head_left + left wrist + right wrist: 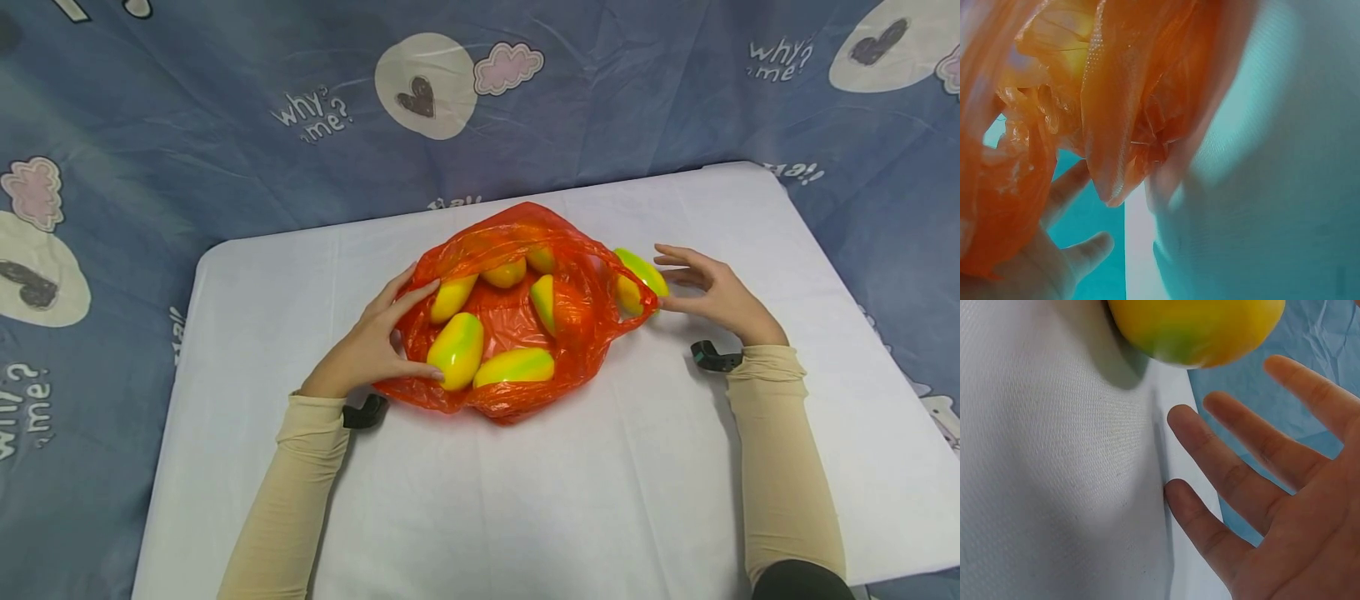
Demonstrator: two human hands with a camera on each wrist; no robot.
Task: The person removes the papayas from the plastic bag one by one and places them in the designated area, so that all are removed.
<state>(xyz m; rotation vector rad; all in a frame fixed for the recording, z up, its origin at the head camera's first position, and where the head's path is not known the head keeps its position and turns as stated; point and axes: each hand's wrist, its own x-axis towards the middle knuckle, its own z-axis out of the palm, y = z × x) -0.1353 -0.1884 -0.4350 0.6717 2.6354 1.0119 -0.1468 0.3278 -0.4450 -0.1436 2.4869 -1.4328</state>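
Observation:
A red plastic bag lies mouth up on the table, with several yellow-green mangoes inside; one mango sits by its left rim. My left hand spans the bag's left side, thumb along the rim at that mango and index finger over the plastic. The left wrist view shows spread fingers beside the crumpled bag. Another mango sits at the bag's right handle loop. My right hand is beside it, thumb tip at the loop's end. The right wrist view shows spread fingers below the mango.
A white cloth covers the table. Behind it hangs a blue printed curtain. A dark wrist camera sits under the right wrist, and another camera under the left, close to the bag's lower left edge.

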